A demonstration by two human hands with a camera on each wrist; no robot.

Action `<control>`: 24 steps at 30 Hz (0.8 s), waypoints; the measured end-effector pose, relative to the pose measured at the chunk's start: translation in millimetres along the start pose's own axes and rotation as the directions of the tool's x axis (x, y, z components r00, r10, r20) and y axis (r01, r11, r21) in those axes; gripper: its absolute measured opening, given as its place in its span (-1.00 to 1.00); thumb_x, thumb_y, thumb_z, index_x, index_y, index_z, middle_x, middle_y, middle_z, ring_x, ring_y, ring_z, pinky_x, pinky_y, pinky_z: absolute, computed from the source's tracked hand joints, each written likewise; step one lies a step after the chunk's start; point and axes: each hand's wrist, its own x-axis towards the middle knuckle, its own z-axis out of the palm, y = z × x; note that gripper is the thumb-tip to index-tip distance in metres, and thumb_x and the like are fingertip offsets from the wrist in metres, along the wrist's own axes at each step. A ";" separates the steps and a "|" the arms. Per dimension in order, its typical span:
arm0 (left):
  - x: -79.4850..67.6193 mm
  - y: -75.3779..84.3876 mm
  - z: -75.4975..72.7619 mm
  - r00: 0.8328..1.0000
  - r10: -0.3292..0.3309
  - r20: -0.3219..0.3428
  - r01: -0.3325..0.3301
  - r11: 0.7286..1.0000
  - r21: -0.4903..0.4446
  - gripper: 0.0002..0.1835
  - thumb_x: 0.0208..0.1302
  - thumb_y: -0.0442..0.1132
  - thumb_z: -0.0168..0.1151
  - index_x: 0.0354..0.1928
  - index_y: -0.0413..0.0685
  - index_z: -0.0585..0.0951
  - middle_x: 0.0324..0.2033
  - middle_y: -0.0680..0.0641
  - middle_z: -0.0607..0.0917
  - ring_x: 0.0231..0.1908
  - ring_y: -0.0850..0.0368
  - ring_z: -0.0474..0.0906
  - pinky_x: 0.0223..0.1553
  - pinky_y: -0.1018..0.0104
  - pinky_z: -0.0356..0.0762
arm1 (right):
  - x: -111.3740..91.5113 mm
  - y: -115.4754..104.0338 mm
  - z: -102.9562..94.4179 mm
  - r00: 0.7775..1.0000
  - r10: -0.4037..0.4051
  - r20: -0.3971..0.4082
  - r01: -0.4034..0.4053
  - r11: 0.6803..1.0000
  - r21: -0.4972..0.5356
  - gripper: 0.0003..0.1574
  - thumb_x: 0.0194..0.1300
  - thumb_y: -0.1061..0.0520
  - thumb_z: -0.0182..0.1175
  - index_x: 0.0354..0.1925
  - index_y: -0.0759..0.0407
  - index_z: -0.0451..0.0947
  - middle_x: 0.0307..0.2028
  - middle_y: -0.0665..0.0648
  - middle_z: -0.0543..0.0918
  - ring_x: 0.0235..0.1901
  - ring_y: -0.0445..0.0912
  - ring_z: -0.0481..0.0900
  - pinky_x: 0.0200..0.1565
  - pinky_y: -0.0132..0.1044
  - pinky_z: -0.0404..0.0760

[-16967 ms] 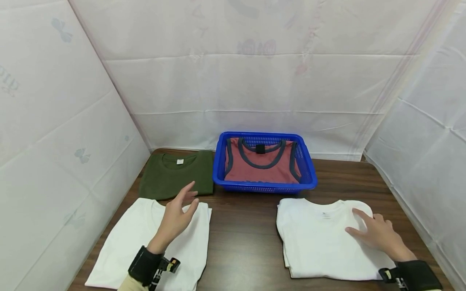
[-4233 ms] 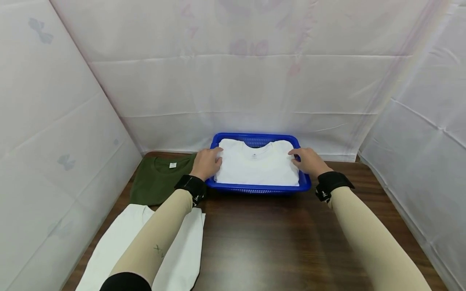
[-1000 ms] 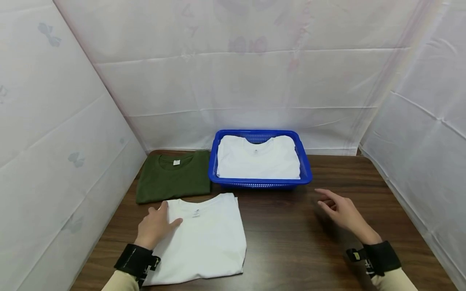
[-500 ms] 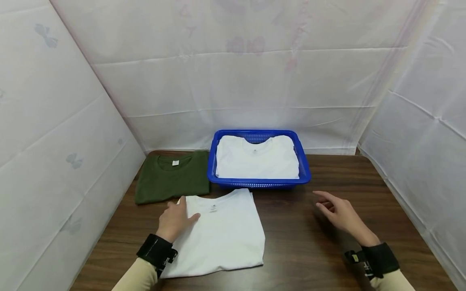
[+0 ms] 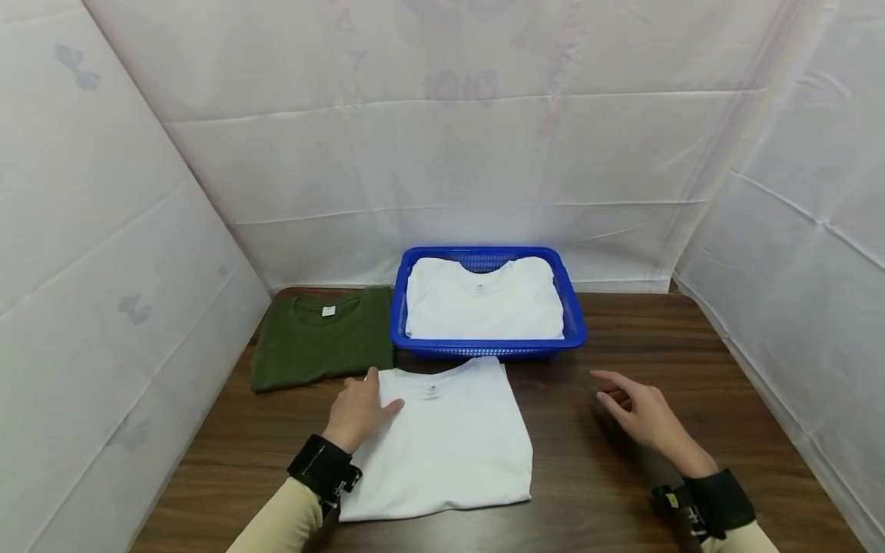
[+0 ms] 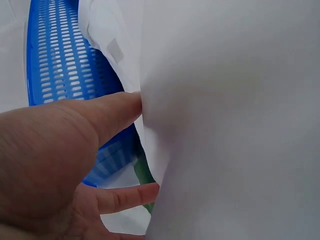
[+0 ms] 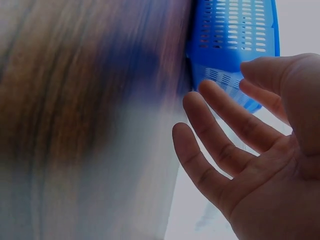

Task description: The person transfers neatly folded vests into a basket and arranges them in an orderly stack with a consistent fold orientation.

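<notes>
A folded white T-shirt [image 5: 449, 442] lies on the table in front of the basket. My left hand [image 5: 358, 411] grips its left edge near the collar, with the thumb over the top of the cloth. In the left wrist view the thumb [image 6: 117, 112] meets the white fabric [image 6: 225, 125], and the other fingertips end at its edge. My right hand [image 5: 643, 415] is over the right side of the table, its fingers loosely bent and nothing in them. A blue plastic basket [image 5: 488, 346] holds another folded white T-shirt [image 5: 484, 303].
A folded dark green T-shirt [image 5: 325, 346] lies left of the basket, just behind my left hand. The brown wooden table [image 5: 608, 507] has pale printed curtains [image 5: 442, 177] at its back and on both sides.
Earlier the basket's top garment was a red one, now a white T-shirt covers it. In the last second my left hand moves the other white T-shirt rightward. The right hand hardly moves.
</notes>
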 end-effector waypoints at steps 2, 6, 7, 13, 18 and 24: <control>1.8 3.9 1.9 1.000 0.004 -0.003 -0.004 1.000 -0.020 -0.14 0.32 0.04 0.41 0.41 -0.45 0.33 0.07 -0.62 0.53 -0.05 -0.48 0.63 -0.08 -0.29 0.63 | -1.8 -1.1 1.2 1.000 -0.001 -0.007 0.001 1.000 -0.003 -0.53 0.43 0.28 0.27 0.28 0.23 0.56 -0.15 0.15 0.76 -0.24 -0.03 0.73 -0.25 -0.22 0.71; 3.7 10.1 5.9 0.999 0.038 -0.024 -0.040 0.996 -0.081 -0.24 0.33 -0.01 0.40 0.35 -0.41 0.38 0.02 -0.58 0.57 -0.06 -0.46 0.63 -0.10 -0.27 0.63 | -5.2 -2.4 3.6 1.000 0.000 -0.015 0.000 1.000 -0.005 -0.53 0.43 0.28 0.28 0.27 0.21 0.57 -0.14 0.13 0.76 -0.25 -0.05 0.73 -0.26 -0.23 0.71; 3.6 11.6 6.7 0.998 0.053 -0.032 -0.055 0.994 -0.098 -0.26 0.33 -0.02 0.41 0.33 -0.41 0.40 0.00 -0.56 0.58 -0.07 -0.46 0.63 -0.11 -0.27 0.63 | -5.7 -3.0 3.9 1.000 0.000 -0.016 -0.001 1.000 -0.004 -0.53 0.43 0.28 0.28 0.27 0.21 0.57 -0.14 0.13 0.76 -0.25 -0.06 0.73 -0.26 -0.23 0.70; 3.9 19.6 10.6 0.992 0.117 -0.046 -0.123 0.979 -0.163 -0.38 0.35 -0.06 0.39 0.26 -0.36 0.45 -0.01 -0.49 0.63 -0.02 -0.43 0.62 -0.05 -0.23 0.61 | -7.8 -6.8 6.3 1.000 0.004 -0.017 -0.004 1.000 0.003 -0.53 0.42 0.27 0.29 0.27 0.20 0.57 -0.09 0.17 0.76 -0.23 -0.06 0.73 -0.25 -0.22 0.71; 0.7 30.5 9.3 0.989 0.140 -0.041 -0.146 0.961 -0.234 -0.43 0.36 -0.09 0.38 0.27 -0.28 0.47 0.01 -0.45 0.62 0.02 -0.36 0.61 0.00 -0.22 0.59 | -10.0 -13.2 8.9 1.000 0.006 -0.014 -0.006 1.000 0.004 -0.52 0.42 0.26 0.29 0.27 0.20 0.57 -0.04 0.19 0.76 -0.22 -0.06 0.74 -0.23 -0.18 0.72; -9.0 44.2 9.8 0.978 0.204 -0.047 -0.208 0.929 -0.306 -0.42 0.39 -0.12 0.36 0.31 -0.27 0.46 0.12 -0.41 0.60 0.11 -0.31 0.58 0.09 -0.21 0.57 | -12.3 -24.3 12.3 1.000 -0.007 -0.014 0.007 1.000 0.022 -0.48 0.43 0.21 0.30 0.31 0.24 0.53 -0.06 0.20 0.75 -0.29 -0.11 0.71 -0.29 -0.20 0.69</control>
